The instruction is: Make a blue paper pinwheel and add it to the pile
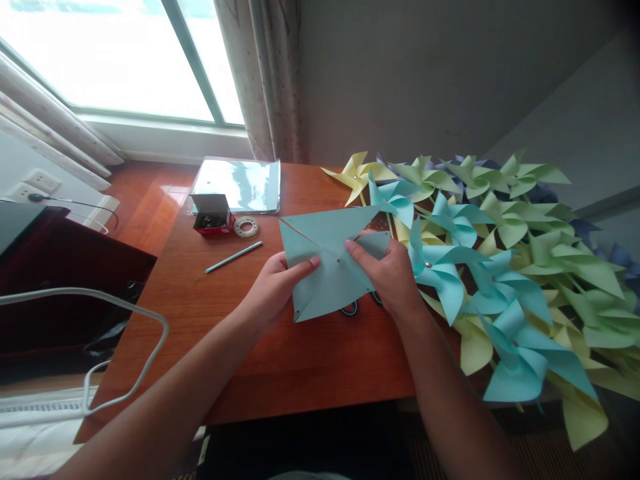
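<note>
A light blue paper square (325, 287), slit from its corners toward a small hole in the middle, is held up over the table between both hands. My left hand (280, 283) pinches its left side, thumb on top and fingers beneath. On the right side, my right hand (387, 270) grips the paper with its thumb pressing near the centre. Small holes show near some corners. Dark scissor handles (350, 309) peek out under the paper's lower edge; the blades are hidden.
Finished pinwheels in blue (437, 267), green (505, 217) and yellow (473, 343) crowd the table's right side. At the back left are a pale blue stick (233, 257), a tape roll (246, 227), a small red box (213, 220) and packaged paper sheets (237, 183). A white cable (163, 333) crosses the left edge.
</note>
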{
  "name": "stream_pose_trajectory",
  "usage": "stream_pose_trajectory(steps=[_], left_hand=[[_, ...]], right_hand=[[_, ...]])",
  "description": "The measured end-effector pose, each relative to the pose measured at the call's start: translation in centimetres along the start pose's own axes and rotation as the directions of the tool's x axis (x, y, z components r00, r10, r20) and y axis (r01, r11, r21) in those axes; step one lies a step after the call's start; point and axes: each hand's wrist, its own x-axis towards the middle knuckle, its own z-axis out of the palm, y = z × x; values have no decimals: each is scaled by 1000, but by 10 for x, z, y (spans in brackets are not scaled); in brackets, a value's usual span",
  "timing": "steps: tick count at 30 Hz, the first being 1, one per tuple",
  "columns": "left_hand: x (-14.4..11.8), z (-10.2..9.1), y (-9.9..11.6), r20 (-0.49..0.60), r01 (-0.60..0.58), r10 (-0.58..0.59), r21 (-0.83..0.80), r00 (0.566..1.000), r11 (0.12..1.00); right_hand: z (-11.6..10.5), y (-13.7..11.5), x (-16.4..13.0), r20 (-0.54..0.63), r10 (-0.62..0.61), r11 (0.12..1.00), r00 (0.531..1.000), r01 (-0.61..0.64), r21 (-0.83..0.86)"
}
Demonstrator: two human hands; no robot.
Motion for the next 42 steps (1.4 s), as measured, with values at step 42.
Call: stream_pose_trajectory(steps=[42], left_hand=[[0, 0, 8, -203, -143, 127, -67, 971, 987]], right_hand=[[40, -4, -39, 527, -632, 481, 569, 821, -309]])
